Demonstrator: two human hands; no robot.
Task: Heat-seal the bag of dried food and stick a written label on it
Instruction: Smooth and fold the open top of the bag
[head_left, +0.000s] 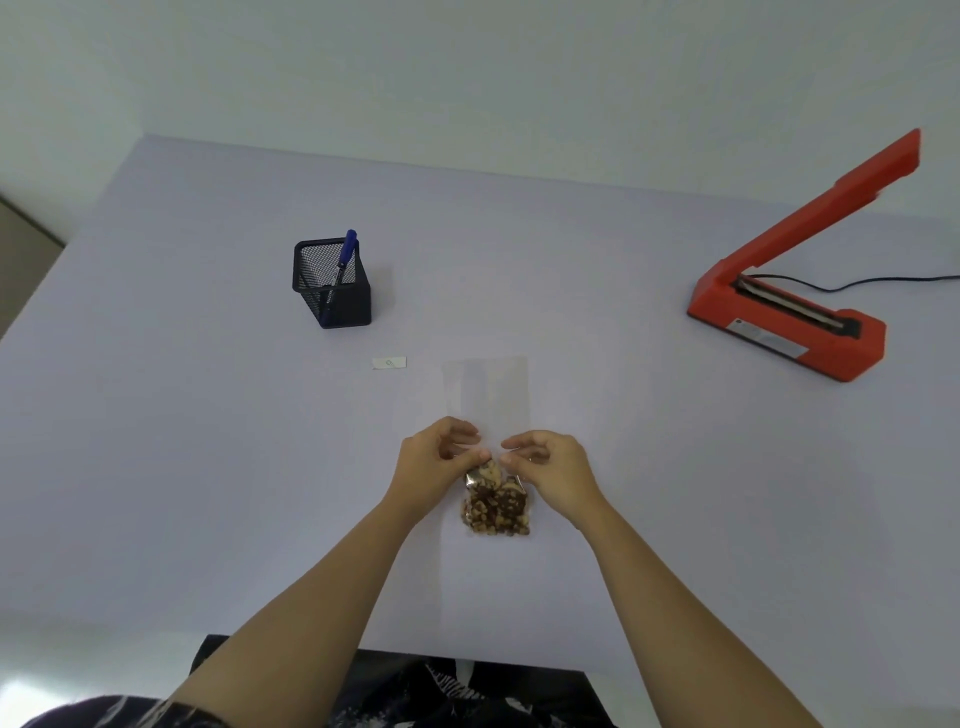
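A clear plastic bag (488, 395) lies flat on the table in front of me, its empty upper part pointing away and brown dried food (497, 509) bunched at its near end. My left hand (439, 462) and my right hand (550, 467) both pinch the bag just above the food, fingertips nearly touching. A small white label (389, 362) lies on the table to the left of the bag. The red heat sealer (789, 312) stands at the far right with its arm raised.
A black mesh pen holder (332, 286) with a blue pen (345, 254) stands at the back left. The sealer's black cable (883, 280) runs off to the right. The table's near edge lies just below my forearms.
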